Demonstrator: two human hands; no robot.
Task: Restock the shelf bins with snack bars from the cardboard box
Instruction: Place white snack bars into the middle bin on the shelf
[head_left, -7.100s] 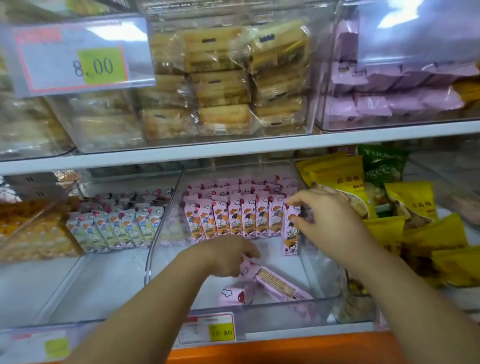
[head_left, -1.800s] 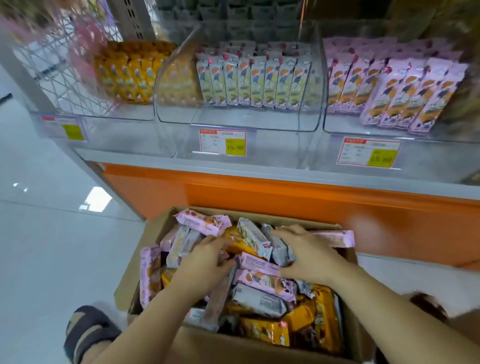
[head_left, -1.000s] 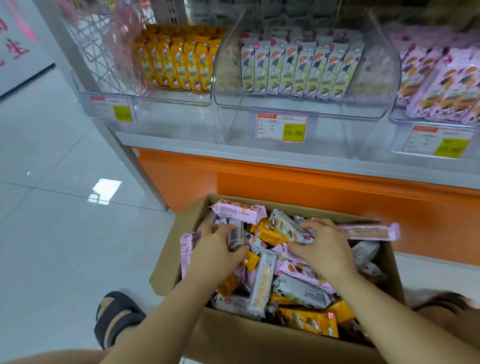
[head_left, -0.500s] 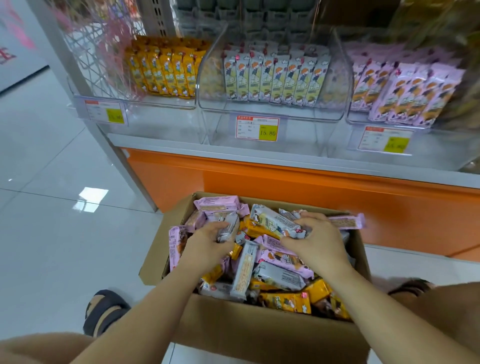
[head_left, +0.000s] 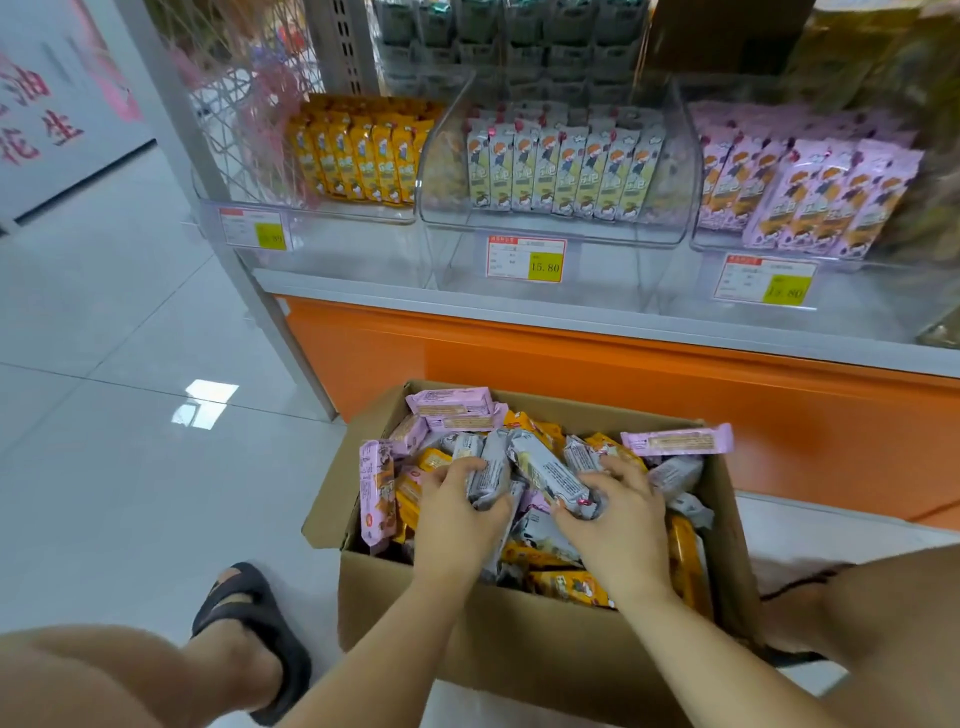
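From the head camera: my left hand (head_left: 457, 514) grips a grey snack bar (head_left: 491, 473) and my right hand (head_left: 615, 517) grips a second grey bar (head_left: 545, 473), both inside the cardboard box (head_left: 519, 644), heaped full, so I judge most restocking remains. The middle bin (head_left: 623, 260) has room before its grey row (head_left: 561, 171); its raised lip needs clearing.

Glossy white tiled floor (head_left: 104, 441), black sandal (head_left: 262, 642) on a foot at lower left, orange base panel (head_left: 649, 400), yellow-and-red price tags (head_left: 525, 259), red wall lettering (head_left: 39, 124)
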